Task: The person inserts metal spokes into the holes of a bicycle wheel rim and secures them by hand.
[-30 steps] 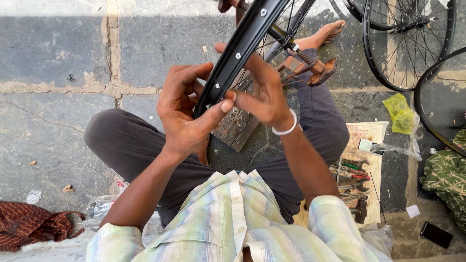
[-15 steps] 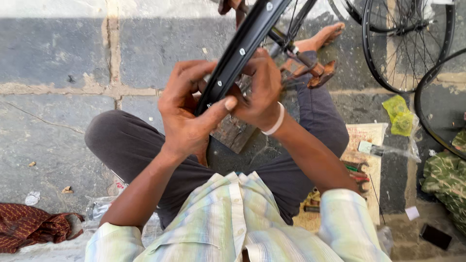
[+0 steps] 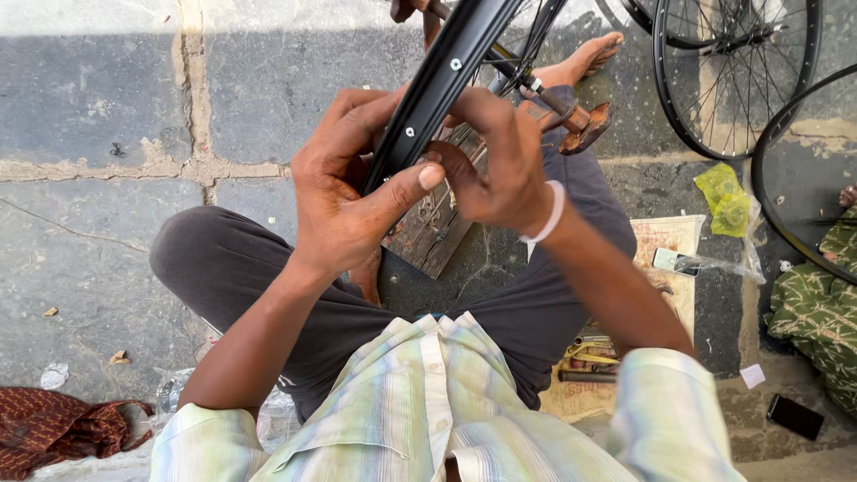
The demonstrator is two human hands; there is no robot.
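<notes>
right hand [image 3: 500, 161] lower along rim [image 3: 437, 89]

Grey stone-slab pavement [image 3: 98, 98] with cracked mortar joints. Crumpled maroon patterned cloth [image 3: 54, 428] at lower left. Two spoked black bicycle wheels [image 3: 736, 71] upright at upper right. Yellow-green plastic bag [image 3: 725, 198] beside printed cardboard sheet [image 3: 665, 241]. Small black phone [image 3: 794, 416] near green patterned fabric [image 3: 817, 312].

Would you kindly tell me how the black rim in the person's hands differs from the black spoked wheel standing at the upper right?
The black metal rim is held between the left hand and right hand, slanting across the lap; the black spoked wheel stands untouched on the stone paving. The rim shows its inner face with spoke holes, whereas the wheel shows many fitted spokes meeting at a hub. Both are black and round.
</notes>
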